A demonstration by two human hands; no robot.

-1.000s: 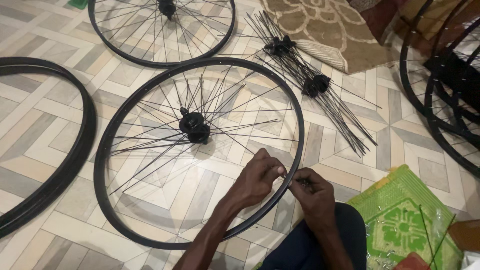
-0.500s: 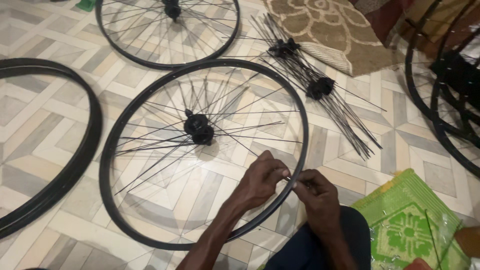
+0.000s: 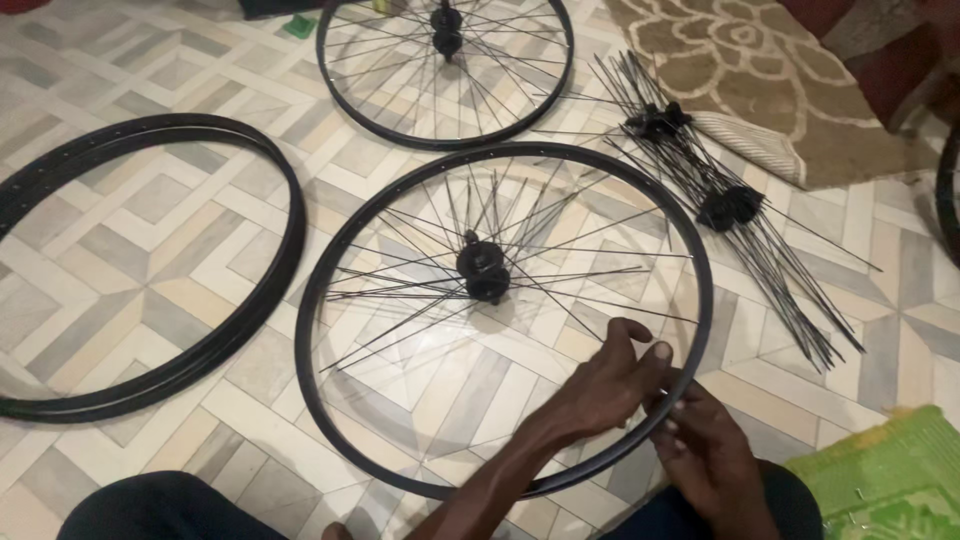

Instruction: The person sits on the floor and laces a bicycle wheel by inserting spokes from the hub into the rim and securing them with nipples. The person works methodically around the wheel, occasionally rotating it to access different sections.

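— Black steel on pale patterned tile: a bicycle wheel rim lies flat on the floor, its hub at the centre and thin spokes fanning out from it, many of them loose at the outer end. Where are the hands?

— Both meet at the rim's near right edge. The left hand reaches in from inside the rim, fingers curled together and pinched at the rim wall. The right hand sits just outside the rim, touching the left, its fingers also bunched tight.

— What are they clamped on?

— Too small to tell for certain. A thin spoke end seems to run between the fingertips at the rim, but the exact piece is hidden by the knuckles.

— And around the wheel?

— A second, laced wheel lies beyond it at the top, its rim nearly touching the near one. Bare black rims, stacked, lie well to the left. To the upper right, two more hubs with spokes rest in a loose bundle, partly on a beige patterned rug. A green patterned mat shows at the lower right corner, just beside the right hand.

— Anything of the person?

— Dark trouser legs at the bottom edge, knees either side of the forearms.
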